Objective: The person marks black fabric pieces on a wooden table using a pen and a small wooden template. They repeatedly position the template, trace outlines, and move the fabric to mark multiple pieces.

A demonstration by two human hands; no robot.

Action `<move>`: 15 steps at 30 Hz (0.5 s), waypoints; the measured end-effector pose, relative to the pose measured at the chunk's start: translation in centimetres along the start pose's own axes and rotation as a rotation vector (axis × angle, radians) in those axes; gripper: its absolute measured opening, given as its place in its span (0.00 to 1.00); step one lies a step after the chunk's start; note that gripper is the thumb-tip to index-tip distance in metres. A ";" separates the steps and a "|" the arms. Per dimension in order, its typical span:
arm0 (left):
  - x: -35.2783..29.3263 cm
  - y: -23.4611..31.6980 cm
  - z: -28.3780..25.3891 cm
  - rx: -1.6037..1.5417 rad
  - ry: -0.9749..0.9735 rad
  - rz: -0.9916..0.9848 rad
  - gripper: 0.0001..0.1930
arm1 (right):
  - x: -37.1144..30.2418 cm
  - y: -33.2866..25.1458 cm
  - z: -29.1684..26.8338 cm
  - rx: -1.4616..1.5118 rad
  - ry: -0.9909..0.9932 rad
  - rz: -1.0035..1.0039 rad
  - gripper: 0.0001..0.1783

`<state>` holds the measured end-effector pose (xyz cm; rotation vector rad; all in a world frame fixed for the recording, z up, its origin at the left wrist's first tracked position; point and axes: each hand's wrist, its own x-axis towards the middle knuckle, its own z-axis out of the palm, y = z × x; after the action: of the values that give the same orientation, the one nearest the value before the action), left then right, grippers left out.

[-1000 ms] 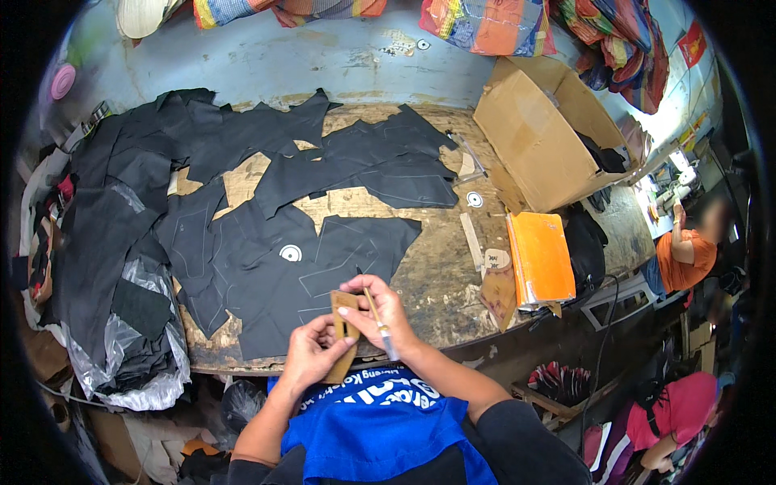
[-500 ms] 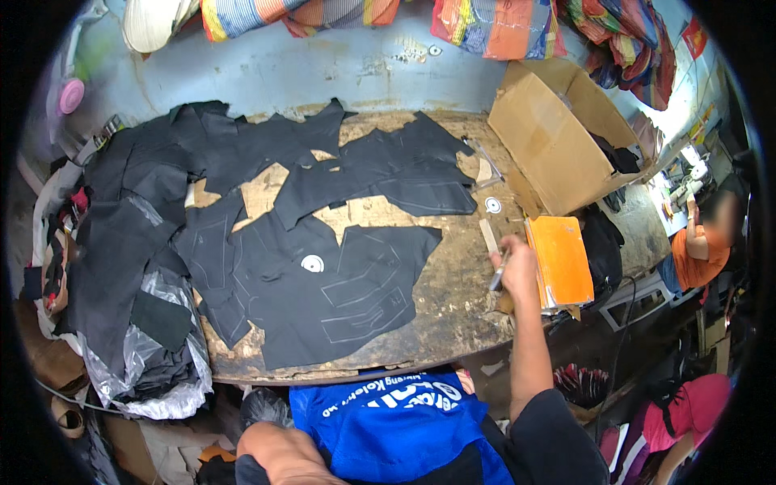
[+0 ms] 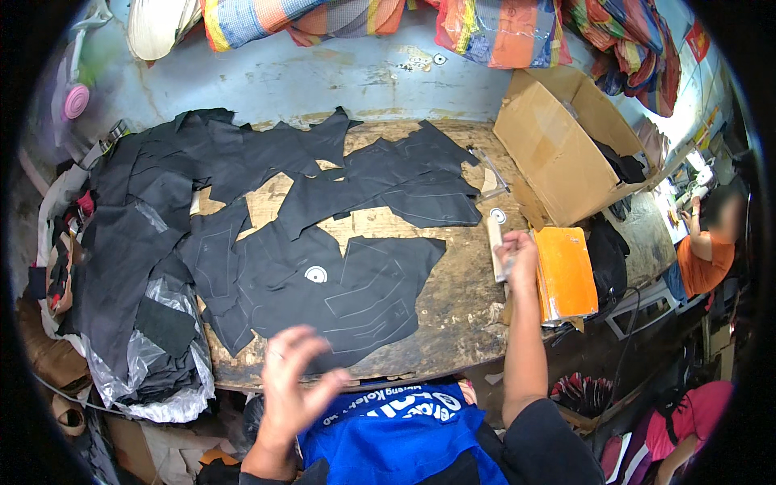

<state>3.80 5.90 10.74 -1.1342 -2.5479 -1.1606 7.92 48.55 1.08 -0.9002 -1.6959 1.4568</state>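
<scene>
Left fingers (image 3: 305,349) visibly blurred

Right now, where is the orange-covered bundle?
In the head view, the orange-covered bundle lies on the right part of the worktable, just right of the right hand, with a black item on its other side and the cardboard box beyond.

The right grip (image 3: 520,259) is at a pale strip (image 3: 494,233), the left grip (image 3: 293,378) spread near black cloth (image 3: 368,271).

Glaring white at far right, lighting the bench (image 3: 453,307) fairly brightly, sinking into shadow beneath it, blurring the left hand (image 3: 295,376), bending and blackening toward the round rim.
</scene>
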 end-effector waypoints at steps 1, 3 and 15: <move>0.0 -1.5 0.6 0.064 0.042 -0.160 0.33 | 0.7 0.0 -1.1 0.042 -0.030 -0.083 0.15; -0.9 -3.9 0.9 0.225 0.010 -0.459 0.38 | 2.1 -0.1 -2.6 0.158 -0.018 -0.074 0.17; -0.1 -4.3 7.6 -0.212 0.042 -0.408 0.38 | 0.1 -2.5 -1.5 0.451 -0.068 0.026 0.18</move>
<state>2.34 9.26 2.79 -0.6226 -2.7543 -1.5546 9.06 49.09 3.70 -0.6314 -1.3208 1.8060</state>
